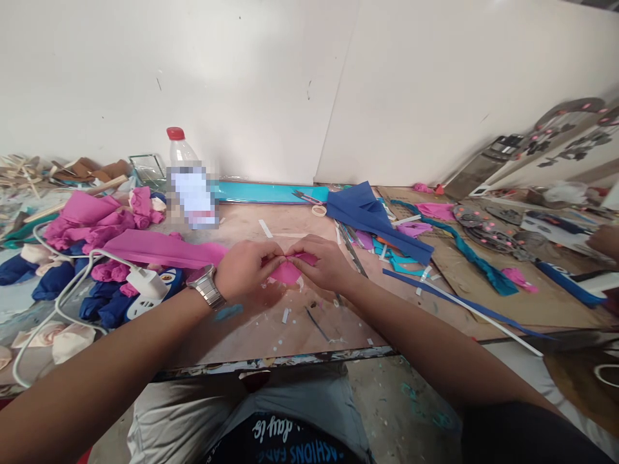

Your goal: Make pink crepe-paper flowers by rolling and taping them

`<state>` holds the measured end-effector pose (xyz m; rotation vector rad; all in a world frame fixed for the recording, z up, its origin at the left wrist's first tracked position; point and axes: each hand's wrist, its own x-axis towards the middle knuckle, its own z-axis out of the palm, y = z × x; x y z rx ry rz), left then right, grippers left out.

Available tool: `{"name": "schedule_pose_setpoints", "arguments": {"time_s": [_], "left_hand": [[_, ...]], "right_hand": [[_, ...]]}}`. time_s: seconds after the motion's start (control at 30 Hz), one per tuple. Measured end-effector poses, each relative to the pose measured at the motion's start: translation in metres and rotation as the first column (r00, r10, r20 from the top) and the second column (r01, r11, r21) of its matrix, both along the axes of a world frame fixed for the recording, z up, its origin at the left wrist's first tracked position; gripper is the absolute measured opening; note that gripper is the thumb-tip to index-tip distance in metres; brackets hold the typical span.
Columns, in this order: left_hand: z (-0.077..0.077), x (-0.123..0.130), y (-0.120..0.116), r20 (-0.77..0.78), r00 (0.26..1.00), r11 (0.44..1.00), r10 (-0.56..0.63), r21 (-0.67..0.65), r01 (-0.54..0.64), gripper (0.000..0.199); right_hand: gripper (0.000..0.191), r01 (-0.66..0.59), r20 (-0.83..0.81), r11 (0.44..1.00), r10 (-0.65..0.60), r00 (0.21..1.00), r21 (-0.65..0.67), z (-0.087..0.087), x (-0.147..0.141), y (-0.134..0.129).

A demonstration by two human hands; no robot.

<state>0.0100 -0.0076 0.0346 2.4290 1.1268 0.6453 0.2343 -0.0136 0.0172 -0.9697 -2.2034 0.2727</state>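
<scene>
1. Piece of pink crepe-like paper (286,274) hangs between both hands, just above the middle of the workbench (217,338), near its front edge.
2. Left hand (249,263): thumb and fingers pinched together on the pink piece's upper edge, a metal wristwatch (209,289) on the wrist.
3. Right hand (319,261): pinched on the same piece, its fingertips meeting those of the other hand.
4. Beside the left wrist, a long magenta strip (149,249) stretches left toward a heap of magenta bundles (91,219); nearer the front are dark blue bundles (109,306) and a power strip (167,278) with a white plug (146,282) in it.
5. Behind the left hand stands a red-capped clear bottle (182,152), its lower part pixelated.
6. Along the wall lies a turquoise sheet (265,192), small snips (305,196) resting on it; a tape ring (319,211) is just beside.
7. Right of these, a folded navy sheet (372,216) covers coloured scraps.
8. Another person's hand (604,245) shows at the far right edge.
</scene>
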Motion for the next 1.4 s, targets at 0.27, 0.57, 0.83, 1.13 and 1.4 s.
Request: {"name": "schedule_pose_setpoints", "arguments": {"time_s": [0.27,0.57,0.83,1.13,1.4], "left_hand": [[-0.007,-0.001,0.0,-0.09,0.996,0.995,0.028,0.102,-0.019,0.031],[-0.01,-0.002,0.003,-0.105,0.994,0.992,0.005,0.125,0.008,0.032],[-0.01,0.0,-0.002,-0.113,0.993,0.975,0.017,0.222,0.009,0.033],[-0.015,-0.002,0.002,-0.141,0.99,0.953,0.004,0.299,0.039,0.031],[-0.015,0.0,0.002,-0.192,0.98,0.928,-0.041,0.358,0.109,0.039]], "right_hand": [[0.009,-0.016,0.03,1.0,0.017,0.999,-0.006,0.002,0.001,0.001],[0.009,-0.037,0.058,0.999,0.037,0.998,0.002,0.004,0.002,0.001],[0.009,-0.066,0.04,0.998,0.066,0.997,0.006,0.005,0.001,-0.001],[0.008,-0.05,0.019,0.999,0.05,0.999,-0.007,0.004,0.0,0.0],[0.015,-0.06,0.003,0.977,0.062,0.998,-0.203,0.016,-0.004,-0.005]]}}
